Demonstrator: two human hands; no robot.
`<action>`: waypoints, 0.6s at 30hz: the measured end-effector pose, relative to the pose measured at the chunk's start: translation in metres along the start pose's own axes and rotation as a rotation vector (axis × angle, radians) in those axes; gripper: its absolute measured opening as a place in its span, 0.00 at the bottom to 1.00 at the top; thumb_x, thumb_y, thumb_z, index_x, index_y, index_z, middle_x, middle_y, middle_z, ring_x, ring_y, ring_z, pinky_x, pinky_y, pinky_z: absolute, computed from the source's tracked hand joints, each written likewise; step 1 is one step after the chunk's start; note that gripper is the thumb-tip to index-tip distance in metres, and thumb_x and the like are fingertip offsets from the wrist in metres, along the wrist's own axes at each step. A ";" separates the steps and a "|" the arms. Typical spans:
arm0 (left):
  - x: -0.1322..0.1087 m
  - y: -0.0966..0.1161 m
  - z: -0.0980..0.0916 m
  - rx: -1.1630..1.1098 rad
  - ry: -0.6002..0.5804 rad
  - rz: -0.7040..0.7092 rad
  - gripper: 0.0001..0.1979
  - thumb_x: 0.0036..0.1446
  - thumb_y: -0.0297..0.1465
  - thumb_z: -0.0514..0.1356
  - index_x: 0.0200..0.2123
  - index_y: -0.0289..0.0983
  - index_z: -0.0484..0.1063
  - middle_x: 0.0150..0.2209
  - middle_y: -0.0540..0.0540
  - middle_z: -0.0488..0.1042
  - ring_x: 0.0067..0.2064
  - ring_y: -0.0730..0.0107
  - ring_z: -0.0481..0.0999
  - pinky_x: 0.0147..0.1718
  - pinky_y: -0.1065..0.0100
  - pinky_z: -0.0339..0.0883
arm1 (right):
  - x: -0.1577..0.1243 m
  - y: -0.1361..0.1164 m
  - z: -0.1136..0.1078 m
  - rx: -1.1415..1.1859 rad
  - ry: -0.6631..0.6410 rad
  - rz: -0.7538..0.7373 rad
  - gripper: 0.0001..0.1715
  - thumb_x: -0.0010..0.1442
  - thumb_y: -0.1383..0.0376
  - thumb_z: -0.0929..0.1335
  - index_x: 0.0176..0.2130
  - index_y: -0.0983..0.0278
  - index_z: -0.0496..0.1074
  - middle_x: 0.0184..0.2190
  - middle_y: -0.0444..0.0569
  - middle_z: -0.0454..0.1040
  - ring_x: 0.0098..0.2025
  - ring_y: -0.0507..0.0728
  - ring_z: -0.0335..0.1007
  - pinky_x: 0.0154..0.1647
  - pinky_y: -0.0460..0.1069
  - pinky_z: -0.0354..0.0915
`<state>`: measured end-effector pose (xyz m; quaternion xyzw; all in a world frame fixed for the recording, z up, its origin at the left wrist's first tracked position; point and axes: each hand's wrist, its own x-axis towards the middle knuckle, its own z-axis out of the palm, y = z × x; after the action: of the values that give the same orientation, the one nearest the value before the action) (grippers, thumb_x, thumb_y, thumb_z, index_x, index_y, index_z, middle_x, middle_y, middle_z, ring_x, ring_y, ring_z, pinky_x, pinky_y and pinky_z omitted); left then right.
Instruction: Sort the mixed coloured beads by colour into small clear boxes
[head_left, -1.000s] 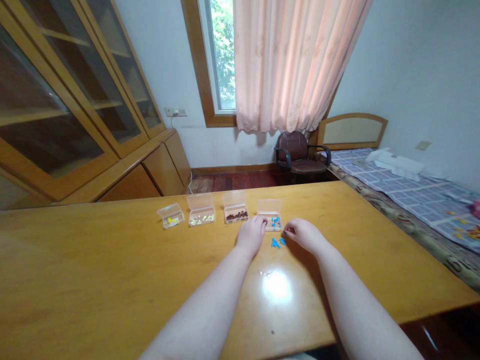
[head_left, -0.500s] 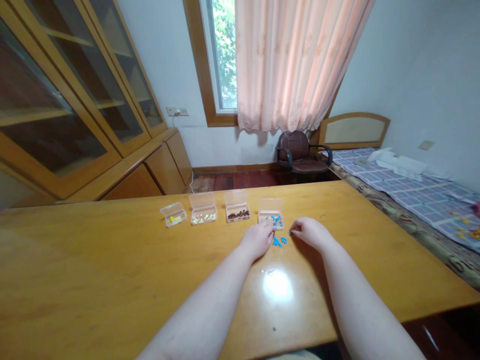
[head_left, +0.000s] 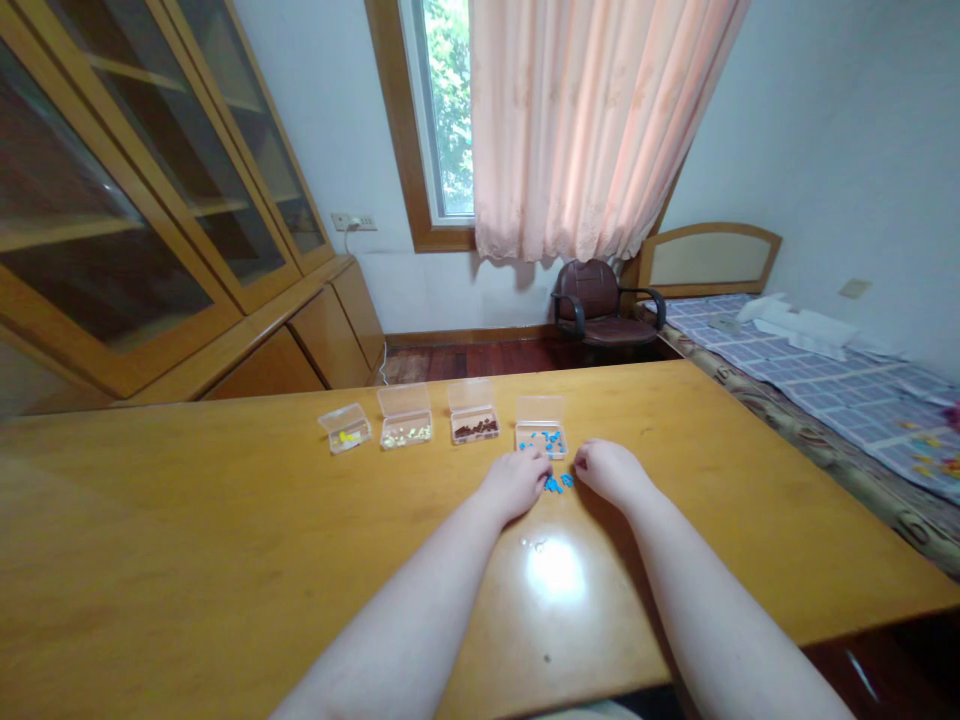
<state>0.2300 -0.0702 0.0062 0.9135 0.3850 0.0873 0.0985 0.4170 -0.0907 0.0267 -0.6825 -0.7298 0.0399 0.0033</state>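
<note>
Several small blue pieces (head_left: 553,485) lie on the wooden table in front of a clear open-lidded box (head_left: 541,455) that holds more blue pieces. Just left of the loose pieces is my left hand (head_left: 519,482), its fingers bent down at their edge and closed; what they pinch is too small to tell. On the other side, my right hand (head_left: 611,472) rests near the box's right front corner with its fingertips pressed together. Anything between those fingertips is hidden.
Further left stand open clear boxes with dark brown pieces (head_left: 477,429), pale yellow pieces (head_left: 407,435) and bright yellow pieces (head_left: 349,437). Beyond the wooden table (head_left: 225,520) are a brown chair (head_left: 592,300), a bed (head_left: 810,350) and a glass-door cabinet (head_left: 247,260).
My right hand has shifted slightly left toward the blue pieces, and the small dark blue piece at its fingertips no longer shows. My left hand has barely moved.
</note>
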 end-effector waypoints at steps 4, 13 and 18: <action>0.001 -0.001 0.000 0.003 -0.005 0.000 0.10 0.60 0.31 0.51 0.41 0.41 0.72 0.42 0.46 0.73 0.42 0.65 0.73 0.42 0.66 0.67 | 0.000 0.004 0.001 0.063 0.044 -0.022 0.13 0.54 0.68 0.63 0.29 0.62 0.77 0.31 0.51 0.76 0.31 0.54 0.70 0.30 0.46 0.57; 0.002 -0.002 0.002 0.021 -0.021 -0.035 0.09 0.60 0.32 0.52 0.39 0.40 0.71 0.41 0.45 0.73 0.41 0.65 0.74 0.41 0.66 0.67 | 0.014 -0.001 0.020 0.406 0.316 -0.093 0.13 0.59 0.62 0.63 0.37 0.62 0.76 0.33 0.48 0.75 0.35 0.53 0.69 0.37 0.45 0.61; 0.003 -0.003 0.002 0.021 -0.039 -0.047 0.09 0.60 0.33 0.53 0.41 0.39 0.70 0.41 0.45 0.73 0.42 0.64 0.74 0.40 0.66 0.67 | 0.010 0.006 0.013 0.400 0.204 -0.088 0.13 0.58 0.61 0.64 0.35 0.63 0.76 0.33 0.48 0.76 0.35 0.53 0.69 0.36 0.45 0.60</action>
<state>0.2306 -0.0667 0.0038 0.9066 0.4054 0.0630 0.0983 0.4211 -0.0806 0.0133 -0.6363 -0.7322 0.1143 0.2142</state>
